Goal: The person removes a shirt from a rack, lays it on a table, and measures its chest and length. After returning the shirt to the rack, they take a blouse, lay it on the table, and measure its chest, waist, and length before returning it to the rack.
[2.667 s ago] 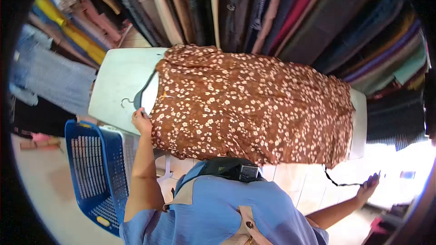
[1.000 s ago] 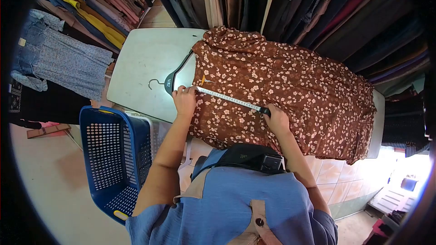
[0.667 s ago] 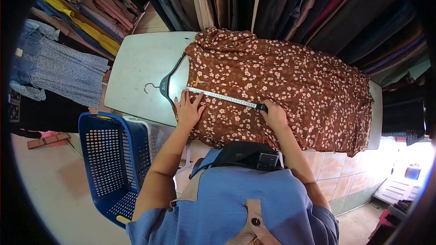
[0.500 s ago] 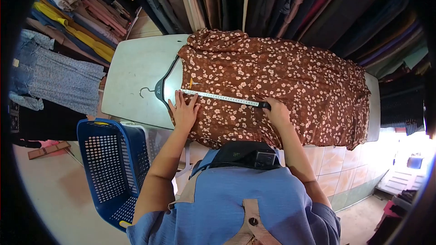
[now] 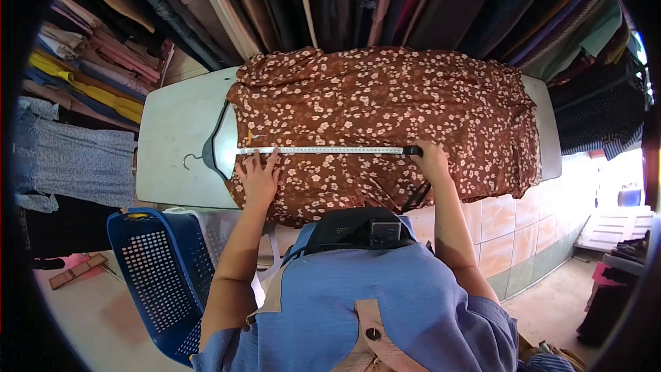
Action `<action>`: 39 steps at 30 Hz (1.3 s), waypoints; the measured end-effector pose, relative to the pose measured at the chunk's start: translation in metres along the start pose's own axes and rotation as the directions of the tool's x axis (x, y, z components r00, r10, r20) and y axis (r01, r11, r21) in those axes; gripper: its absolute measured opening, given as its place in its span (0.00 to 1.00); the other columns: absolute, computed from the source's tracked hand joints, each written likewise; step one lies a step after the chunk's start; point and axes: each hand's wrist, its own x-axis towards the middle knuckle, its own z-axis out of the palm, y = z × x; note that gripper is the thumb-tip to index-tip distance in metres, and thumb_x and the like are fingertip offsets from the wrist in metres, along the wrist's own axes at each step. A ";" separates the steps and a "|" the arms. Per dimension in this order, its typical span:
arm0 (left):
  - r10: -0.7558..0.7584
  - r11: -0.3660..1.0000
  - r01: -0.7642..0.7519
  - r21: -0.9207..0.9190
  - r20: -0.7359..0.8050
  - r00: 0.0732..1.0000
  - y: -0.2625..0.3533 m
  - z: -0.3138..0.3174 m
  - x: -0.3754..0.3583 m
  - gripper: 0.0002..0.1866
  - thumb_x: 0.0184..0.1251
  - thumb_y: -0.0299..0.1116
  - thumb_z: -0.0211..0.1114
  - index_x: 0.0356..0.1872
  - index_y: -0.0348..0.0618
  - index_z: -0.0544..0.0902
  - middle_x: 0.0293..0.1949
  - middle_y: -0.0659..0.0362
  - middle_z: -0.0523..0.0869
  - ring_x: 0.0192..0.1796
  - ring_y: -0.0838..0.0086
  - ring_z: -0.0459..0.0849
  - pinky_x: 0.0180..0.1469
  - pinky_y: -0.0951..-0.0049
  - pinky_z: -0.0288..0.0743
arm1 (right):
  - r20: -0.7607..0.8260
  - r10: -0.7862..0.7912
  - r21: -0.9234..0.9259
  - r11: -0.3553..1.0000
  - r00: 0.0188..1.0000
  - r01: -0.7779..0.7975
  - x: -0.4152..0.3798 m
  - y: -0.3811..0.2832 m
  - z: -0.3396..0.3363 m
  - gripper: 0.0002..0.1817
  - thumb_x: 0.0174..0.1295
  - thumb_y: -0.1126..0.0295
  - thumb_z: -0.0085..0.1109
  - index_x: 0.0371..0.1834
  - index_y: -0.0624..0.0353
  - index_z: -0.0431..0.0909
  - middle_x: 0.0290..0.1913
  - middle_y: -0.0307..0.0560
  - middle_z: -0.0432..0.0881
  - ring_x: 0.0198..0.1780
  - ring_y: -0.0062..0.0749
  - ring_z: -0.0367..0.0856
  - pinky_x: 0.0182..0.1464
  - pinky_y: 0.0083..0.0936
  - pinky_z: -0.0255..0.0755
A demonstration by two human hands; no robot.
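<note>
A brown dress (image 5: pixel 385 114) with a pale flower print lies spread across a white table, its neckline to the left. From that neckline pokes a dark clothes hanger (image 5: pixel 210 148) with a metal hook. A white tape measure (image 5: pixel 337 150) runs straight along the dress from the neckline. My left hand (image 5: pixel 259 184) rests flat near the tape's left end, fingers apart, fingertips at its lower edge. At the other end, my right hand (image 5: pixel 434 163) grips the black case. A small yellow tag (image 5: pixel 253 137) sits just above the tape near the neckline.
The white table (image 5: pixel 165 145) shows bare at its left end. Below it stands a blue perforated basket (image 5: pixel 155 262). Hanging trousers (image 5: pixel 330 7) line the far side, and a blue patterned dress (image 5: pixel 76 162) hangs at left. A bag (image 5: pixel 354 231) is at my waist.
More tape is drawn out; my right hand has moved right along the dress with the case. My left hand stays by the neckline. The whole view has shifted slightly.
</note>
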 end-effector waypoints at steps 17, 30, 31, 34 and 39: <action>-0.083 0.996 0.080 0.026 0.125 0.989 0.047 -0.008 0.010 0.31 0.63 0.49 0.58 0.64 0.45 0.69 0.65 0.53 0.68 0.66 0.56 0.60 0.65 0.38 0.46 | -0.020 0.053 -0.001 0.999 0.998 -0.053 0.006 0.101 -0.057 0.16 0.47 0.74 0.66 0.41 0.47 0.82 0.40 0.48 0.82 0.44 0.47 0.80 0.46 0.39 0.75; -0.031 0.995 0.014 0.095 0.172 0.985 0.071 -0.025 0.011 0.25 0.66 0.48 0.53 0.64 0.63 0.70 0.68 0.49 0.62 0.70 0.53 0.54 0.68 0.39 0.41 | -0.095 0.166 -0.101 0.979 0.982 -0.175 0.009 0.221 -0.126 0.16 0.44 0.73 0.66 0.38 0.45 0.83 0.34 0.48 0.83 0.40 0.46 0.82 0.44 0.38 0.76; -0.039 0.995 0.023 0.095 0.164 0.986 0.075 -0.023 0.014 0.24 0.66 0.48 0.53 0.63 0.59 0.72 0.66 0.50 0.64 0.69 0.53 0.56 0.68 0.39 0.40 | -0.119 0.152 -0.129 0.977 0.981 -0.167 0.010 0.230 -0.134 0.16 0.44 0.74 0.66 0.38 0.45 0.83 0.34 0.48 0.83 0.40 0.46 0.81 0.45 0.38 0.75; -0.059 0.996 0.044 0.077 0.197 0.979 0.081 -0.009 0.020 0.23 0.67 0.47 0.53 0.60 0.54 0.75 0.64 0.53 0.69 0.68 0.55 0.58 0.68 0.39 0.40 | -0.105 0.215 -0.110 0.968 0.971 -0.226 0.011 0.262 -0.154 0.16 0.44 0.74 0.66 0.38 0.44 0.83 0.35 0.47 0.83 0.41 0.45 0.81 0.46 0.38 0.75; -0.086 0.996 0.080 0.035 0.269 0.959 0.100 -0.025 0.020 0.27 0.68 0.47 0.51 0.67 0.57 0.66 0.60 0.54 0.73 0.66 0.55 0.61 0.67 0.38 0.40 | -0.160 0.257 -0.171 0.944 0.953 -0.283 0.017 0.321 -0.180 0.15 0.44 0.73 0.67 0.38 0.43 0.83 0.36 0.46 0.83 0.42 0.46 0.81 0.45 0.39 0.76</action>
